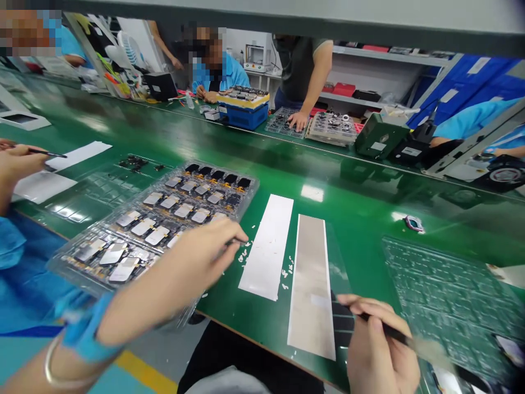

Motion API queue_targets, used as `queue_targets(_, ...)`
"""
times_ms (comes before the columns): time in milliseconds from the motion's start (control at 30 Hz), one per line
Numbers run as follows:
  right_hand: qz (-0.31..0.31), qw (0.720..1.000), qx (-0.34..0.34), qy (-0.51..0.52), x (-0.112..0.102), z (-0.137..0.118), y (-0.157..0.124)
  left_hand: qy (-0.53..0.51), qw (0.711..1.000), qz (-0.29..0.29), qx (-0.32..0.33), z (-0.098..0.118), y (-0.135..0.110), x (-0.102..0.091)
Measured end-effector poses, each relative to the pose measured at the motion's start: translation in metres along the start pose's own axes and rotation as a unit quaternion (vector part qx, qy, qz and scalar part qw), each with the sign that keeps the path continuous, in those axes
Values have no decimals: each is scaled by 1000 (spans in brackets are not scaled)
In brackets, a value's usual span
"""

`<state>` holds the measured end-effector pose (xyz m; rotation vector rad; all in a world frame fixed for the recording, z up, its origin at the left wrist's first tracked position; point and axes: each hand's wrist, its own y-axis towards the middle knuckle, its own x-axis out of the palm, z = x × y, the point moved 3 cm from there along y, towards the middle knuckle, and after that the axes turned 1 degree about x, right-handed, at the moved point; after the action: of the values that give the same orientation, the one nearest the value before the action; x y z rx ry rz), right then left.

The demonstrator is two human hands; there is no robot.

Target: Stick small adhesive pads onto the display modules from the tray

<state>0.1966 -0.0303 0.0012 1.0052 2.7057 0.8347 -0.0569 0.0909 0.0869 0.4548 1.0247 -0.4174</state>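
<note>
The left hand [192,268] reaches in from lower left, fingers closed on a thin tool [237,241] beside the white strip [266,246] and its loose white flecks [245,254]. At lower right, the right hand [379,345] firmly pinches a dark tool [394,328] by the grey strip [310,284]. A careless slip could scatter the flecks or knock the nearby tray [156,230] of electronic parts.
</note>
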Motion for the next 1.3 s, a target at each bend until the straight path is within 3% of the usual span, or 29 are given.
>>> queue_targets(100, -143, 986, -42, -74, 20, -20, 6, -136, 989, 11, -60, 25, -36, 32)
queue_targets(200, -250, 955, -99, -122, 45, -33, 7, -293, 953, -1, -82, 35, -42, 71)
queue_targets(333, -270, 943, -135, -141, 61, -23, 4, -446, 890, -6, -92, 28, -28, 110)
queue_targets(433, -252, 946, -131, -155, 60, -9, 0, -482, 871, -17, -92, 22, -20, 125)
queue_targets(633, -243, 936, -157, -200, 59, -5, -2, -511, 855, -9, -95, 21, -19, 129)
queue_targets(933, -259, 937, -157, -175, 61, -8, -4, -506, 859, 19, -76, 21, -23, 129)
queue_targets(1300, -293, 904, -200, -238, 62, -2, -11, -414, 908, 30, -59, 23, -24, 126)
